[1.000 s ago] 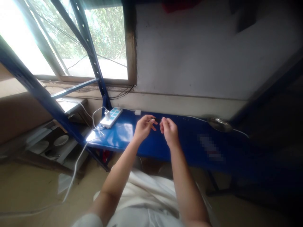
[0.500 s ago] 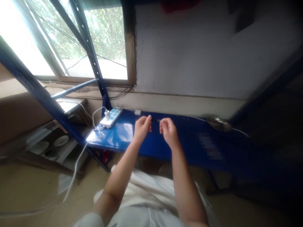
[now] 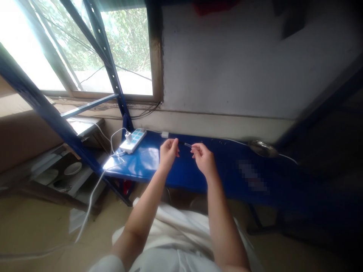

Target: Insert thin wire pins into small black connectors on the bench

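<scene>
Over the blue table (image 3: 187,170), a thin pen-like rod (image 3: 187,144) spans the space between my two hands. Its left part is dark and its right part is pale and see-through. My left hand (image 3: 168,153) pinches the dark end between thumb and fingertips. At the pale end, the fingertips of my right hand (image 3: 203,156) are closed on the rod. The fingers cover both tips, so the exact kind of rod cannot be made out.
On the table's left stands a white power strip (image 3: 133,140) with a plugged-in charger (image 3: 128,137) and white cables. A small white block (image 3: 165,134) sits at the back edge. A shiny metallic object (image 3: 263,148) lies back right. Blue rack posts (image 3: 109,64) rise at left.
My hands have drawn slightly apart, the right one shifting a little rightward. More of the rod's pale, see-through part shows between them.
</scene>
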A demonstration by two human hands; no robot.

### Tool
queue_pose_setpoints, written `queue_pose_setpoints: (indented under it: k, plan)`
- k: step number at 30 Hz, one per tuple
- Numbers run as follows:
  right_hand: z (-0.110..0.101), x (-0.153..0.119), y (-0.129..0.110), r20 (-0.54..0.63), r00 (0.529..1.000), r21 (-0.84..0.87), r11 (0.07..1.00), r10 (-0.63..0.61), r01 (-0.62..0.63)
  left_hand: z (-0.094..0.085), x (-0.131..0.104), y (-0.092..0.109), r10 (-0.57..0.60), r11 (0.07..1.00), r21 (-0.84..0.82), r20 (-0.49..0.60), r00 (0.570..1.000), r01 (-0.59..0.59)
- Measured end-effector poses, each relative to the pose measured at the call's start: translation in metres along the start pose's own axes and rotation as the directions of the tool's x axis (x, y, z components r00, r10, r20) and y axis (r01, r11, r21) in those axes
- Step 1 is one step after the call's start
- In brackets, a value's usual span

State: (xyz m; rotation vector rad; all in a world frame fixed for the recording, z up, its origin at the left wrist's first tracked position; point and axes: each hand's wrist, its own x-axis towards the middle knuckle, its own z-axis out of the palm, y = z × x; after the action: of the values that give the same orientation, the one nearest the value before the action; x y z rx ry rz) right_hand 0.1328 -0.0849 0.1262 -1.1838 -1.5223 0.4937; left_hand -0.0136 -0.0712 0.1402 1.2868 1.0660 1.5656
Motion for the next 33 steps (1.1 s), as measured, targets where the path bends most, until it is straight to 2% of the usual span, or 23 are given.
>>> queue_pose_setpoints:
  k: [3,5,8,10,18,23,27,30,33]
  plan:
    - [-0.001,0.003,0.005,-0.097,0.995,0.008,1.000,0.001,-0.001,-0.002,0.004,-0.005,-0.037,0.999,0.013,-0.023,0.999,0.037]
    - [0.003,0.004,0.006,-0.128,0.992,0.028,1.000,0.006,-0.002,0.000,0.005,-0.008,-0.054,0.998,0.042,0.067,0.996,0.051]
    - [0.012,0.005,0.004,-0.073,0.997,0.037,0.999,-0.002,0.005,0.006,0.003,-0.012,-0.049,0.998,0.036,0.207,0.977,0.043]
    - [0.018,0.005,0.003,-0.024,1.000,0.034,0.999,-0.021,0.021,0.010,0.003,-0.014,-0.031,1.000,0.003,0.230,0.973,0.031]
    - [0.020,0.012,0.012,0.012,0.991,-0.085,0.987,-0.135,0.136,0.012,0.010,-0.026,0.025,0.999,-0.026,0.213,0.977,-0.020]
    - [0.021,0.014,0.014,0.058,0.992,-0.083,0.990,-0.109,0.114,0.012,0.011,-0.026,0.025,0.999,-0.043,0.250,0.968,-0.015]
    - [0.022,0.016,0.016,0.082,0.995,-0.094,0.993,-0.060,0.068,0.013,0.010,-0.031,-0.024,0.997,-0.068,0.235,0.972,0.041]
    - [0.022,0.022,0.021,0.015,0.999,-0.147,0.988,-0.044,0.045,0.011,0.009,-0.044,-0.034,0.998,-0.052,0.185,0.982,0.044]
    - [0.021,0.030,0.032,-0.111,0.994,-0.179,0.984,-0.010,-0.010,0.005,0.010,-0.068,-0.027,0.996,0.088,0.148,0.989,0.014]
